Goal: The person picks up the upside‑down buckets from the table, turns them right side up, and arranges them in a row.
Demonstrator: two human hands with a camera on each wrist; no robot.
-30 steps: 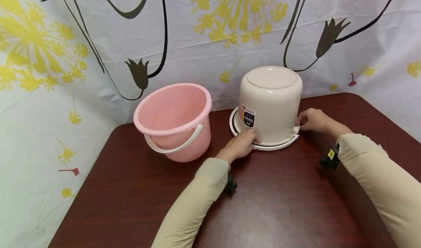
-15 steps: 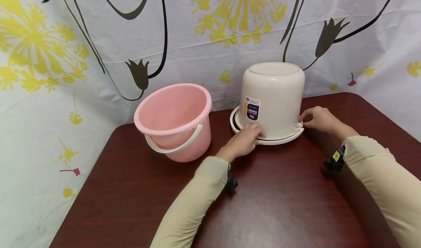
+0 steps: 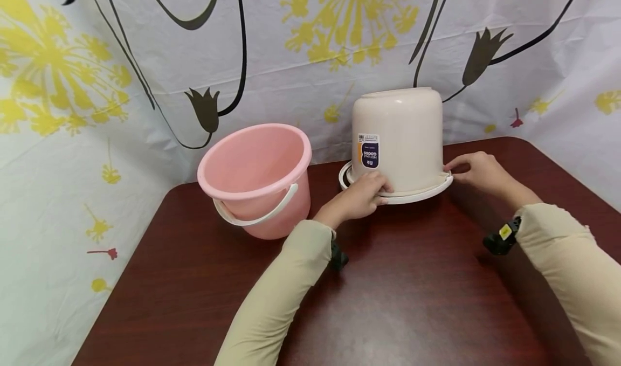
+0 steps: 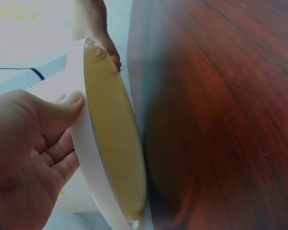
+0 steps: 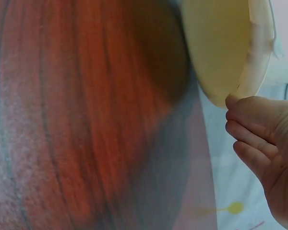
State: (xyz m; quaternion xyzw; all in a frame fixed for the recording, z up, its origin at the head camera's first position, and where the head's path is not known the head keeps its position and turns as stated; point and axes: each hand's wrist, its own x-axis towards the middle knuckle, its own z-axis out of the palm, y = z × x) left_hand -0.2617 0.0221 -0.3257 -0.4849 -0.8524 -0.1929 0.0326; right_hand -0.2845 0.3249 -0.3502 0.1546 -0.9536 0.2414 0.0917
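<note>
Glossy, rounded cream bucket [image 3: 405, 139] tilted further, left hand [image 3: 360, 194] and right hand [image 3: 481, 174] pinching it

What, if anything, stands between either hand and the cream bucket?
Nothing visible: the left hand and right hand both hold the cream bucket at its rim, and the pink bucket stands apart, to the left.
</note>
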